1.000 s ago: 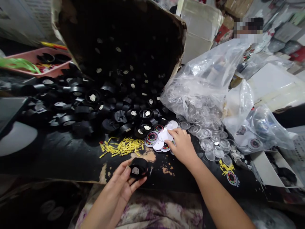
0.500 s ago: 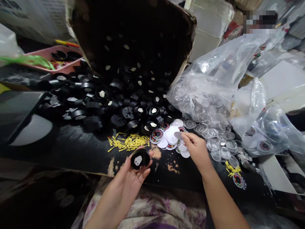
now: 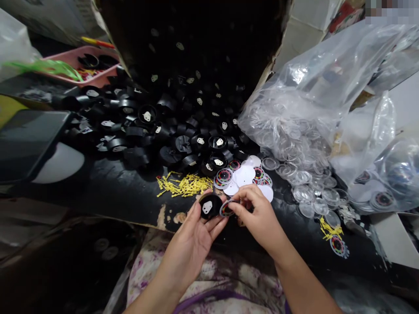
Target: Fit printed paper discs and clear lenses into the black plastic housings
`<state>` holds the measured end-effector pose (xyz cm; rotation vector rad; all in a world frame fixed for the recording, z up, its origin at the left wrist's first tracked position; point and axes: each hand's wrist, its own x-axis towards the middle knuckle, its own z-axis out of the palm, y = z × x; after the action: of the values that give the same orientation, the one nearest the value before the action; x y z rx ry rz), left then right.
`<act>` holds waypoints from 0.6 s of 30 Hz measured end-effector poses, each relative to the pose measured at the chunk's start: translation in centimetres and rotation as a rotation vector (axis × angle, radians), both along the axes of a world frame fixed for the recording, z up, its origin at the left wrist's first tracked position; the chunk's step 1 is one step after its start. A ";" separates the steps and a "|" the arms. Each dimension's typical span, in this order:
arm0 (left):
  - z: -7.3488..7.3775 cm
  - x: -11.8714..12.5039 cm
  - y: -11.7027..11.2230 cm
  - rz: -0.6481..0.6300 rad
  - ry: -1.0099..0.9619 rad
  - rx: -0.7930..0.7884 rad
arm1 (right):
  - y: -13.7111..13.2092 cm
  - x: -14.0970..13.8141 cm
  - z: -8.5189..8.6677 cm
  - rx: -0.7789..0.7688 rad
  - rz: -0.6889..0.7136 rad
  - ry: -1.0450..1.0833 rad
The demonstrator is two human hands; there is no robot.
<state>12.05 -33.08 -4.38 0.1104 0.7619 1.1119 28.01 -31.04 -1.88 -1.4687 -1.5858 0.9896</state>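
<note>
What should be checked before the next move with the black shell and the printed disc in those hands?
1. Grip: the left hand holds the black shell, hollow side up: ok.
2. Insert: a white piece sits in the shell's middle: ok.
3. Pinch: the right hand holds the printed disc by its edge: ok.
4. Only one disc pinched: cannot tell.
5. Disc centred over the shell: not ok, it is beside the rim, tilted.
6. Supplies: the yellow pins lie close by on the table: ok.
</note>
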 end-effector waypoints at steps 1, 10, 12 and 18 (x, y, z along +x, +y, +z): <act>-0.1 0.0 -0.1 -0.005 0.029 0.009 | -0.1 -0.1 0.3 -0.006 0.002 0.036; -1.3 0.2 -0.8 -0.074 0.301 0.136 | 0.2 -1.8 1.3 0.000 0.077 -0.095; -1.7 -0.2 -0.6 -0.136 0.344 0.181 | 0.4 -1.6 1.4 -0.018 0.113 -0.106; -2.4 -1.0 -0.3 -0.226 0.355 0.185 | 0.6 -1.3 1.9 -0.039 0.161 -0.141</act>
<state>11.02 -33.38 -6.74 0.5493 0.9347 0.9549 26.70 -30.42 0.03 -1.4828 -1.8190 1.0314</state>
